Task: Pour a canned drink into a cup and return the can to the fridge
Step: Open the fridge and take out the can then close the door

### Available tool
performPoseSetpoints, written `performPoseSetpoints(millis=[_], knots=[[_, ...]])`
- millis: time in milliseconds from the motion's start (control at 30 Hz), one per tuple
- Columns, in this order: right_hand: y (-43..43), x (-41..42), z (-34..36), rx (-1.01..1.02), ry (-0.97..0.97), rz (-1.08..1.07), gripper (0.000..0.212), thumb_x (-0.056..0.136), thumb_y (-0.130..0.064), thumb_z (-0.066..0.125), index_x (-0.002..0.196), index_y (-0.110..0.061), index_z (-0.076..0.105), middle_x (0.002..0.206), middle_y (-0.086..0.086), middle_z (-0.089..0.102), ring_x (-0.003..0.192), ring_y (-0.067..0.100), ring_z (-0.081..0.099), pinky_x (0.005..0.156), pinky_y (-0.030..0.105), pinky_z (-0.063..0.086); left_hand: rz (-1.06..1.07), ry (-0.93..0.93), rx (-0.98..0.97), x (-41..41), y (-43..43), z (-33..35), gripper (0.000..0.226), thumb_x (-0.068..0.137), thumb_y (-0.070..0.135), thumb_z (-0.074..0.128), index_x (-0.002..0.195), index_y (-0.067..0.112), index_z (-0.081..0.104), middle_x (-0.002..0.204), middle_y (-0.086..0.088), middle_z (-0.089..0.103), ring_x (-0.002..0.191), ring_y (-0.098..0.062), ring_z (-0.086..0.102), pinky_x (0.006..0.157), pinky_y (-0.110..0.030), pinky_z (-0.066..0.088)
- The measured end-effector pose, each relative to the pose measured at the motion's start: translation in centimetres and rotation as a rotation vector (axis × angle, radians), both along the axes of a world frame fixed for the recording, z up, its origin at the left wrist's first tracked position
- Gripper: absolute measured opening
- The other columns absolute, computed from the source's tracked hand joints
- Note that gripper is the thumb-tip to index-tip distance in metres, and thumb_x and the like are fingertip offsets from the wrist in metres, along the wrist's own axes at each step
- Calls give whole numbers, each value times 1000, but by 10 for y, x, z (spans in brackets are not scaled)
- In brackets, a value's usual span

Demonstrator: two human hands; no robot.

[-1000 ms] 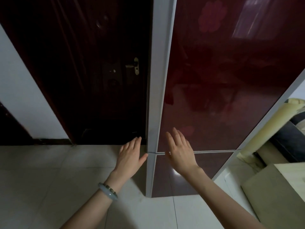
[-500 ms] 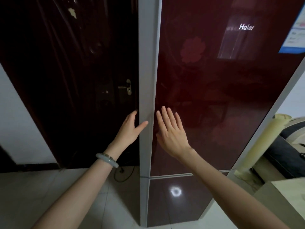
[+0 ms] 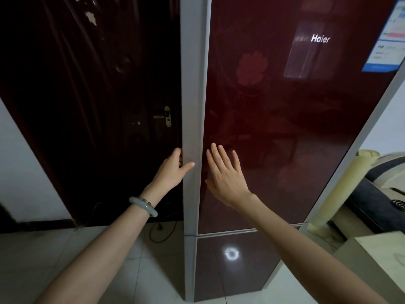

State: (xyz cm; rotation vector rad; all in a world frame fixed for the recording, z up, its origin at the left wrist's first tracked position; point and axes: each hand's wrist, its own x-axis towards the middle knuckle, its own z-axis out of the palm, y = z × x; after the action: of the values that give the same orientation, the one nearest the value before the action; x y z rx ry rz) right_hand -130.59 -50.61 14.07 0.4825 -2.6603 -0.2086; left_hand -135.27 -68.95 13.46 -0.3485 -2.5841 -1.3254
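Around: a dark door (image 3: 87, 106) stands just left of the fridge (image 3: 285, 128); a black cable (image 3: 162, 235) lies on the floor beside its base.
Fridge: upright, long axis vertical, glossy red front facing the camera.
Left hand (image 3: 171, 170): fingers curled behind the fridge's grey side edge, thumb on it.
Right hand (image 3: 225, 174): fingers straight and spread at the red door; contact unclear.

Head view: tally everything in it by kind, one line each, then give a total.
Hands: 2 (left hand, right hand)
Fridge doors: 2 (upper door, lower door)
Room door: 1
Bracelet: 1
Sticker: 1
Total: 7
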Motion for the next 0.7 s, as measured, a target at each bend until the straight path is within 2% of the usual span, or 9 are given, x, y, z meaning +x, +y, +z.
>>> performPoseSetpoints(millis=[100, 200, 267, 333, 433, 533, 633, 700], knots=[[-2, 7, 3, -13, -23, -4, 79, 89, -37, 49, 149, -9, 6, 158, 10, -2, 146, 26, -3, 115, 49, -4, -20, -29, -31, 3, -1, 3, 40, 90, 31, 61, 124, 19, 45, 116, 3, 61, 95, -8, 59, 73, -19, 44], [-1, 26, -1, -58, 32, 7, 79, 83, -33, 60, 146, -4, 22, 155, 16, 15, 144, 31, 14, 114, 52, 15, -35, 15, -100, 19, -3, 3, 33, 90, 31, 61, 117, 20, 47, 107, 8, 60, 86, -2, 57, 62, -7, 37], [2, 41, -8, -87, 79, 18, 77, 82, -32, 63, 144, -1, 29, 153, 18, 23, 142, 33, 20, 113, 52, 22, -48, 48, -108, 37, -3, 1, 29, 88, 32, 63, 112, 21, 49, 98, 14, 58, 79, 7, 55, 56, -6, 36], [5, 57, -12, -134, 100, 28, 75, 84, -33, 61, 143, 0, 30, 152, 19, 23, 141, 34, 20, 113, 50, 21, -60, 76, -88, 56, 0, -1, 28, 87, 32, 64, 109, 21, 50, 94, 16, 58, 76, 11, 53, 57, -6, 38], [6, 78, -17, -216, 85, 28, 74, 89, -34, 55, 145, 1, 22, 154, 19, 15, 143, 32, 8, 116, 47, 15, -62, 101, -65, 86, 8, -1, 24, 86, 32, 65, 101, 20, 50, 87, 18, 57, 73, 13, 54, 55, -5, 40], [6, 101, -23, -295, 63, 12, 78, 88, -33, 57, 145, 3, 17, 154, 21, 10, 143, 34, 5, 116, 46, 13, -83, 122, -32, 113, 14, -2, 20, 86, 28, 66, 93, 23, 48, 81, 21, 55, 73, 18, 53, 57, -1, 38], [9, 122, -28, -365, 85, 5, 81, 88, -33, 60, 144, 6, 17, 153, 21, 8, 143, 35, 7, 116, 46, 16, -125, 133, -3, 138, 21, -4, 19, 86, 25, 66, 97, 23, 50, 85, 20, 59, 79, 18, 54, 62, 0, 40], [12, 136, -31, -402, 107, 1, 83, 88, -36, 59, 144, 6, 15, 152, 21, 5, 143, 36, 9, 115, 46, 19, -144, 129, -1, 154, 26, -6, 23, 88, 25, 64, 106, 17, 54, 93, 11, 64, 83, 9, 59, 66, -3, 43]])
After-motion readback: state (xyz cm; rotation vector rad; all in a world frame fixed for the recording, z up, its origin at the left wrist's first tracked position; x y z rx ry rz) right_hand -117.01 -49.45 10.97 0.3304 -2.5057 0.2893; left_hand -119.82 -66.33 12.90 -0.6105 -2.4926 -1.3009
